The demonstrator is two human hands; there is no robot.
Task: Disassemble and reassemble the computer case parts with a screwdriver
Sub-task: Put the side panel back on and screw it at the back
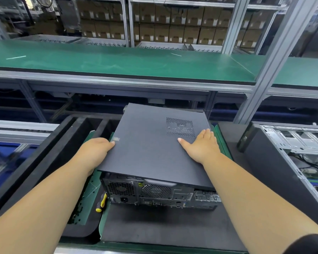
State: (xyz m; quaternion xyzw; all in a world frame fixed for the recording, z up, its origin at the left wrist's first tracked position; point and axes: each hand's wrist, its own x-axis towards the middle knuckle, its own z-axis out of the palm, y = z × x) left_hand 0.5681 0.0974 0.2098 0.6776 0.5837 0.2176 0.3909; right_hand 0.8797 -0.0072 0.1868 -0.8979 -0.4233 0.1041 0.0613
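Under both hands, the flat dark grey metal side panel (151, 143) lies askew on the black desktop computer case (154, 193), evidently unfastened. Left hand (97, 147) grips its edge; right hand (200, 145) presses flat, fingers straight. Beside the left forearm, a black foam tray (44, 162) holds small dark bits near a yellow-handled screwdriver (101, 202).

Two computer cases: one closed (154, 153), one open (292, 153). One screwdriver (101, 202). Perhaps dozens of cardboard boxes (173, 24) behind, blurred.
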